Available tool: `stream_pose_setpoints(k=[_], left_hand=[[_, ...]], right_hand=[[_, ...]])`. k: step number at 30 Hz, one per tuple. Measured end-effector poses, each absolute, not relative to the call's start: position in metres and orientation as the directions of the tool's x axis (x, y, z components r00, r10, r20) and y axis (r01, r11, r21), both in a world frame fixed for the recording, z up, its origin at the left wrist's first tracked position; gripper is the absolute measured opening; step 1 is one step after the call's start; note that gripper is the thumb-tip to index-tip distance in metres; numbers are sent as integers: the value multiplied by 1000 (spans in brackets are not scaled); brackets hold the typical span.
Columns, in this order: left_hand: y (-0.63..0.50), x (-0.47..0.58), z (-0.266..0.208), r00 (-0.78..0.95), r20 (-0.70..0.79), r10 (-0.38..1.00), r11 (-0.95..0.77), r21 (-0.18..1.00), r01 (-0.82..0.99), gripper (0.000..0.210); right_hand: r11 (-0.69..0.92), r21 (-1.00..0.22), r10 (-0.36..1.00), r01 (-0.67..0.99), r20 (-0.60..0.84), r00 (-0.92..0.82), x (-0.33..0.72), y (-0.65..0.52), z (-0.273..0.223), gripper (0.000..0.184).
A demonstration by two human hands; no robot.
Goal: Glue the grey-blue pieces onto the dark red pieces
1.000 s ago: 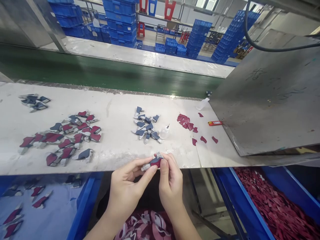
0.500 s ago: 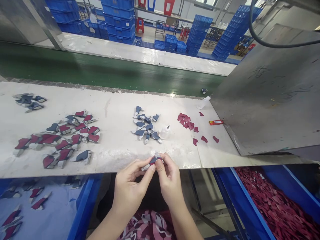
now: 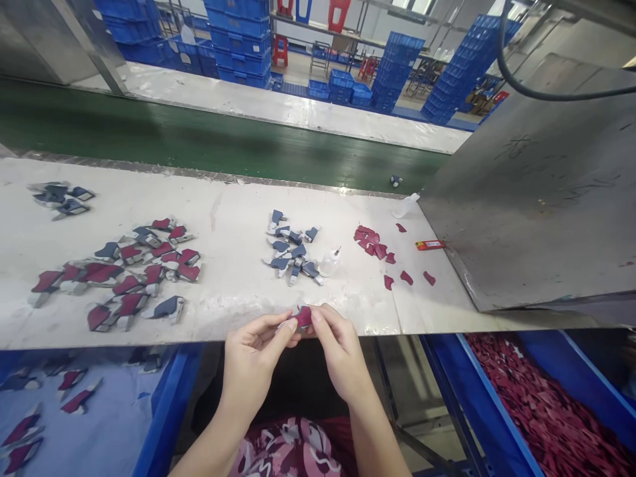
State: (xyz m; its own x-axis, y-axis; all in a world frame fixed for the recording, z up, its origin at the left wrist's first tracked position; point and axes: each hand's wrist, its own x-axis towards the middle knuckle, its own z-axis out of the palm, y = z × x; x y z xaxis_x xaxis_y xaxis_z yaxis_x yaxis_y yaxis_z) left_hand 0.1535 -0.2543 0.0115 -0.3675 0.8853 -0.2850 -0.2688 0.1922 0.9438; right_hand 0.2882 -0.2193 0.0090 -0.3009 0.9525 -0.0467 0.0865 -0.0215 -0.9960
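Observation:
Over the table's front edge, both hands grip one small part with a dark red face (image 3: 303, 317); fingers cover much of it. My left hand (image 3: 258, 348) pinches its left end between thumb and fingers. At the right end, my right hand (image 3: 338, 344) is closed with thumb and fingertips on the part. Just beyond lies a group of blue and grey parts (image 3: 297, 252), beside a small clear bottle with a thin tip (image 3: 330, 262). Flat dark red pieces (image 3: 370, 240) are scattered to the right. Assembled red and grey parts (image 3: 132, 303) form a loose pile on the left.
A green conveyor belt (image 3: 238, 156) runs behind the white table (image 3: 233, 291), carrying one small part (image 3: 396, 180). A metal panel (image 3: 541, 199) bounds the right side. Below stand a blue bin of red pieces (image 3: 546, 404) and a paper-lined blue tray (image 3: 114, 424).
The held part has been turned so its dark red face shows more. My hands have shifted slightly left, their fingers regripping. The part on the belt has moved left.

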Motion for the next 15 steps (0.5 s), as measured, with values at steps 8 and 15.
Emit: stream_pose_setpoints(k=[8, 15], left_hand=[[-256, 148, 10, -308, -288, 907, 195, 934, -300, 21], [-254, 148, 9, -334, -285, 898, 189, 938, -291, 19]], right_hand=[[112, -980, 960, 164, 64, -274, 287, -218, 5, 29], [99, -985, 960, 142, 57, -275, 283, -221, -1, 23]])
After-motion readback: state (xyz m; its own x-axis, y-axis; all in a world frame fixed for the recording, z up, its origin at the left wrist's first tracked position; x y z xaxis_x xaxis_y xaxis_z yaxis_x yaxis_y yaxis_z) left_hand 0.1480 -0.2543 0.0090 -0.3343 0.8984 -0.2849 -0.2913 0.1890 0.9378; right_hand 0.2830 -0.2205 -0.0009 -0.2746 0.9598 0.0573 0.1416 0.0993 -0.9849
